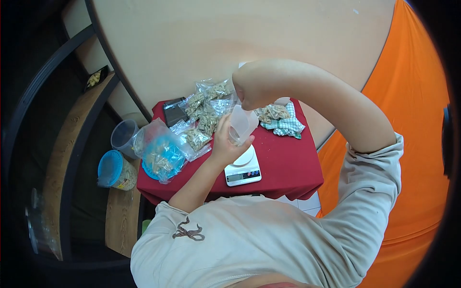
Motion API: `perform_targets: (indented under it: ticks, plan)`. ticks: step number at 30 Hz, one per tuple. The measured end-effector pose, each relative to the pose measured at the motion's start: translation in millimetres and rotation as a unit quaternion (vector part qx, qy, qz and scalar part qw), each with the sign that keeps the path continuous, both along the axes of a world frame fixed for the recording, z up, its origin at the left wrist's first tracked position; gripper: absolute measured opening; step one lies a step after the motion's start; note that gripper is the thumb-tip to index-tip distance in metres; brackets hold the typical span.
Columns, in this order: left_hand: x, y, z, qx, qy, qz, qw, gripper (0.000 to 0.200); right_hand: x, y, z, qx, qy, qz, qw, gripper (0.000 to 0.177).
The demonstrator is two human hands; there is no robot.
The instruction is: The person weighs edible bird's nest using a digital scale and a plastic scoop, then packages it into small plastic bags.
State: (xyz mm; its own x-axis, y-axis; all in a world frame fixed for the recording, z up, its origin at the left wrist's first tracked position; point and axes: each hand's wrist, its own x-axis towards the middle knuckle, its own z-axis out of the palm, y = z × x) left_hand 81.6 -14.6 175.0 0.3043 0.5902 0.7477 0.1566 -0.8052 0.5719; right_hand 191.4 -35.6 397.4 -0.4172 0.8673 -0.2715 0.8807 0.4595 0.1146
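Observation:
My left hand (223, 144) holds a small clear plastic bag (242, 124) from below, just above a white digital scale (243, 170). My right hand (249, 93) bends down from above, its fingers pinched at the bag's open top. What the fingers carry is hidden. The scale sits on a small table with a red cloth (288, 163). Several filled clear bags of nuts (206, 110) lie in a heap behind the held bag.
A blue bowl wrapped in a plastic bag (163, 156) sits at the table's left edge. A dark flat case (174, 111) and a green checked cloth (285, 126) lie at the back. A clear tub (124, 137) and a blue-lidded tub (113, 170) stand on a bench to the left. An orange fabric (413, 144) hangs to the right.

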Motion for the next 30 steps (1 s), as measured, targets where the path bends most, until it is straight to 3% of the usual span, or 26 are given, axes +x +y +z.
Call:
perform_targets:
  ticks: [2,5,7,9,10,12,13,17,19,20,23,28,30]
  plan:
    - [-2,2,-9,-0.09,-0.073,-0.051,0.992,0.069,1,-1,-6,0.016,0.015,0.016,1.0,0.015]
    - [-10,10,-23,-0.133,-0.08,-0.075,0.985,0.062,9,2,-5,-0.008,0.0,-0.021,1.0,0.017]
    - [-15,11,-25,-0.149,-0.093,-0.084,0.981,0.058,27,7,-5,-0.037,0.168,-0.026,0.985,0.018]
    - [-21,11,-25,-0.256,-0.161,-0.204,0.931,0.052,38,9,-9,-0.056,0.205,-0.054,0.976,0.018]
    - [-23,10,-23,-0.259,-0.163,-0.202,0.93,0.052,44,9,-11,-0.071,0.243,-0.084,0.964,0.018]
    - [-26,9,-18,-0.341,-0.249,-0.218,0.88,0.051,59,12,-24,-0.095,0.292,-0.113,0.945,0.018]
    - [-27,10,-20,-0.361,-0.265,-0.142,0.883,0.052,68,13,-33,-0.106,0.347,-0.139,0.922,0.019]
    - [-36,26,-43,-0.384,-0.287,-0.135,0.867,0.052,97,-1,-63,-0.116,0.441,-0.186,0.87,0.022]
    - [-35,37,-50,-0.501,-0.315,-0.165,0.789,0.053,111,-13,-76,-0.122,0.478,-0.202,0.846,0.018]
    - [-31,42,-56,-0.502,-0.313,-0.165,0.789,0.053,116,-21,-80,-0.122,0.479,-0.203,0.845,0.018]
    - [-10,46,-61,-0.522,-0.428,-0.24,0.698,0.058,133,-45,-92,-0.104,0.541,-0.238,0.8,0.019]
    - [66,40,-96,-0.441,-0.435,-0.275,0.735,0.07,169,-71,-127,-0.083,0.613,-0.253,0.744,0.021]
    - [89,41,-120,-0.36,-0.351,-0.268,0.822,0.074,178,-82,-144,-0.07,0.653,-0.295,0.694,0.021]
